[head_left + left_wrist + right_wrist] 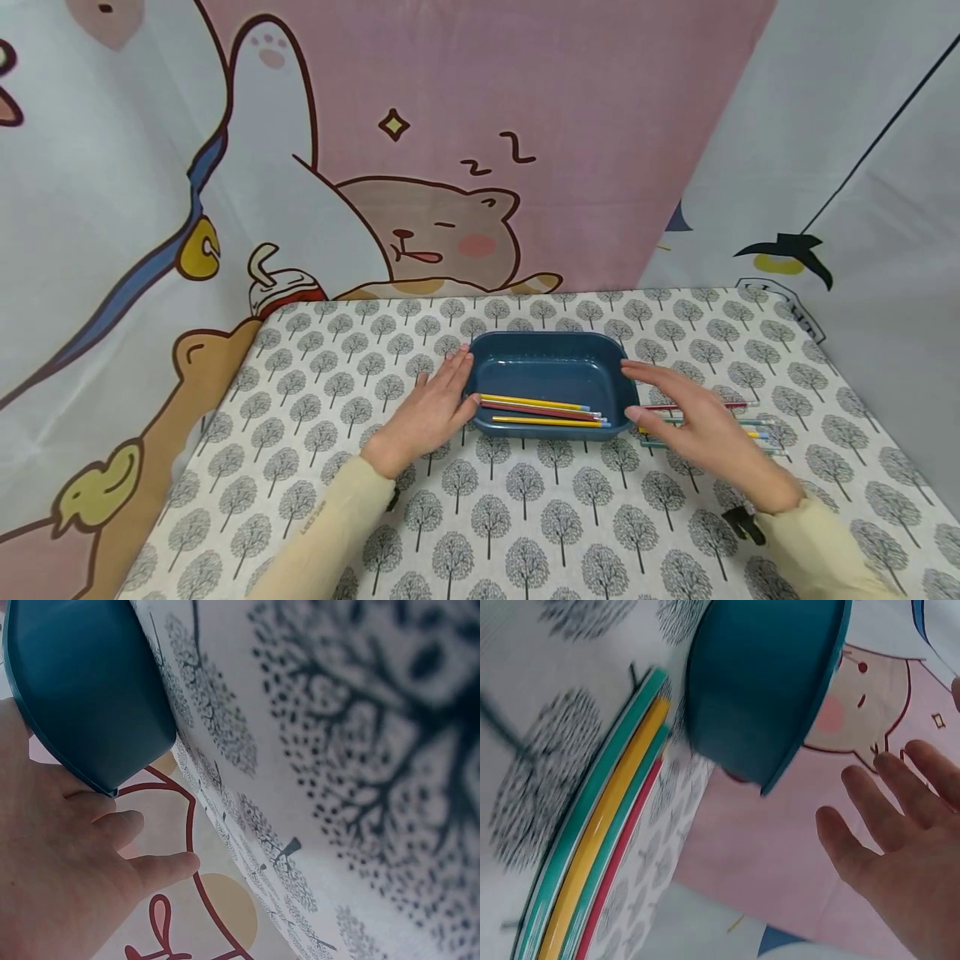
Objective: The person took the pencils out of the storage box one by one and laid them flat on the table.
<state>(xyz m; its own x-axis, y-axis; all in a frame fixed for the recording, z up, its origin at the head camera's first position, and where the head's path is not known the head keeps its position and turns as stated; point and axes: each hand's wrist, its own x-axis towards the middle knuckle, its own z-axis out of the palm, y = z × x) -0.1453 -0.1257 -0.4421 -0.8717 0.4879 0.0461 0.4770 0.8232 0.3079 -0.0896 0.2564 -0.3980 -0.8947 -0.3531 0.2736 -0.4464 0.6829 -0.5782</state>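
A dark blue rectangular bin (547, 432) sits on the table with several pencils (536, 403), yellow and dark red, lying along its near side. At the bin's left end, my left hand (429, 410) touches the rim with its fingers extended. The left wrist view shows that hand (67, 847) against the bin's edge (90, 697), its fingertips partly hidden. My right hand (693, 421) is spread by the right end, and the right wrist view shows its fingers apart from the bin (765, 682). Under and beside it lie more pencils (604, 825), green, yellow and red.
The table is covered by a white cloth (465, 533) printed with grey trees. Behind it hangs a cartoon-printed curtain (570, 125), which also runs along the left and right sides.
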